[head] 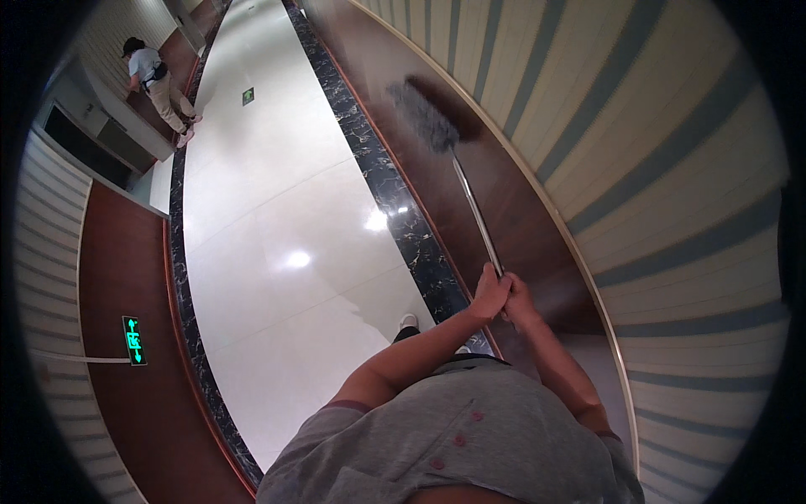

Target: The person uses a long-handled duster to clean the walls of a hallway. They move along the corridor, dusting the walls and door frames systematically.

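Note:
Both of my hands grip the metal pole [476,211] of a long-handled duster, close together near its lower end. My left hand [491,295] wraps it from the left, and my right hand [521,301] closes around it from the right. At the pole's far end, the fluffy grey duster head [425,116] lies against or just off the dark brown wood wainscot [522,220] of the right wall. Dark shading shows beside the head. The end of the pole below my hands is mostly hidden.
A light tiled corridor floor [277,189] with black marbled borders [378,176] runs ahead. Striped wallpaper [604,145] rises above a pale trim rail [554,205]. Far left, a person [157,82] leans towards the wall beside a doorway [94,145]. A lit green exit sign [133,340] is on the left wall.

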`<state>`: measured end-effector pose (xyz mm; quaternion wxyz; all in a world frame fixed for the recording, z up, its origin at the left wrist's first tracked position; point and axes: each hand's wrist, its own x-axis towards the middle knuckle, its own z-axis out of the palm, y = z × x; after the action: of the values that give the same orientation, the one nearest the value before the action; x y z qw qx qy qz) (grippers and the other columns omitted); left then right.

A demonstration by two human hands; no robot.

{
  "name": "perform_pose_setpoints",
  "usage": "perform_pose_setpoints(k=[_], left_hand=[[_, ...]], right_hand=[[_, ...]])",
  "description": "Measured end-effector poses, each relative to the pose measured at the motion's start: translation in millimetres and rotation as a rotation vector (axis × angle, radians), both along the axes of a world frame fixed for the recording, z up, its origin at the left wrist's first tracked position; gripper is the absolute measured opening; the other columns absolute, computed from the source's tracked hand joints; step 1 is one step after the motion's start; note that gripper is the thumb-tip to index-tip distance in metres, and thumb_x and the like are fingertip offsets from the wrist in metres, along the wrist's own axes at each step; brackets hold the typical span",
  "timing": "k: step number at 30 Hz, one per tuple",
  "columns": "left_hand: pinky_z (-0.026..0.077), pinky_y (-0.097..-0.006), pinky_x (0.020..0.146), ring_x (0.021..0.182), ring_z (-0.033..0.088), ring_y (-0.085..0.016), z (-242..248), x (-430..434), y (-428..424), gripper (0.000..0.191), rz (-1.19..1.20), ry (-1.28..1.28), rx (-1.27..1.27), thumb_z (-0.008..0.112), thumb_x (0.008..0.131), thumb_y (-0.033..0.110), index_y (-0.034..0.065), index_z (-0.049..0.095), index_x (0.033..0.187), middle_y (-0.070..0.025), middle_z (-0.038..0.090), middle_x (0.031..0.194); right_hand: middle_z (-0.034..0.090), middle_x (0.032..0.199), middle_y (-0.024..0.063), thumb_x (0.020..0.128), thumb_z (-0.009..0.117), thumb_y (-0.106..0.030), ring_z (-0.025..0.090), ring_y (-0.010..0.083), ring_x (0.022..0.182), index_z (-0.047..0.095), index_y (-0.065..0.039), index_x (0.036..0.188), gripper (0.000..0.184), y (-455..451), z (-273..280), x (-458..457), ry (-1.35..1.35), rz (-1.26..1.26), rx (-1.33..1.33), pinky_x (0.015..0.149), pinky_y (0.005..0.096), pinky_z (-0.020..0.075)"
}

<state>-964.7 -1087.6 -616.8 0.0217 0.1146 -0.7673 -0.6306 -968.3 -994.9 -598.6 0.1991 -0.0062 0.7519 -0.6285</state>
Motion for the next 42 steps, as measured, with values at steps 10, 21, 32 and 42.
perform_pose_setpoints(k=[10,21,32,42], left_hand=[[0.043,-0.0409,0.072,0.085,0.057,-0.037,-20.1,12.2,-15.4,0.03,-0.015,-0.137,-0.145,0.052,0.081,0.022,-0.0024,0.051,0.097,-0.0232,0.057,0.087],[0.045,-0.0388,0.081,0.093,0.058,-0.031,-40.3,69.1,-30.4,0.03,-0.62,-0.175,-0.267,0.048,0.084,0.026,0.0021,0.06,0.096,-0.018,0.061,0.098],[0.047,-0.0345,0.075,0.085,0.062,-0.027,24.1,95.0,-57.2,0.019,-0.332,-0.088,-0.13,0.055,0.08,0.016,0.0025,0.057,0.094,-0.0155,0.062,0.089],[0.041,-0.035,0.085,0.097,0.053,-0.026,51.6,57.0,-103.9,0.04,-0.155,0.289,-0.065,0.053,0.085,0.023,0.0001,0.044,0.116,-0.016,0.051,0.106]], right_hand=[[0.058,0.079,0.0064,0.084,0.052,-0.016,0.055,0.0142,0.07,0.055,-0.006,0.099,0.019,-10.0,-20.9,7.8,-0.226,0.049,-0.016,0.061,0.0301,0.0445],[0.045,0.06,-0.0005,0.085,0.049,-0.03,0.041,0.01,0.048,0.054,-0.01,0.078,0.023,27.7,-15.1,64.6,-0.528,0.124,-0.021,0.04,0.0272,0.0301],[0.053,0.07,0.0048,0.086,0.05,-0.031,0.051,0.0141,0.062,0.053,-0.005,0.087,0.026,2.7,-27.7,60.6,-0.226,0.132,0.18,0.053,0.0311,0.0409],[0.055,0.073,0.0002,0.091,0.047,-0.022,0.048,0.0057,0.059,0.054,-0.006,0.094,0.017,-73.8,51.4,30.0,-0.076,-0.08,-0.196,0.047,0.0215,0.0376]])
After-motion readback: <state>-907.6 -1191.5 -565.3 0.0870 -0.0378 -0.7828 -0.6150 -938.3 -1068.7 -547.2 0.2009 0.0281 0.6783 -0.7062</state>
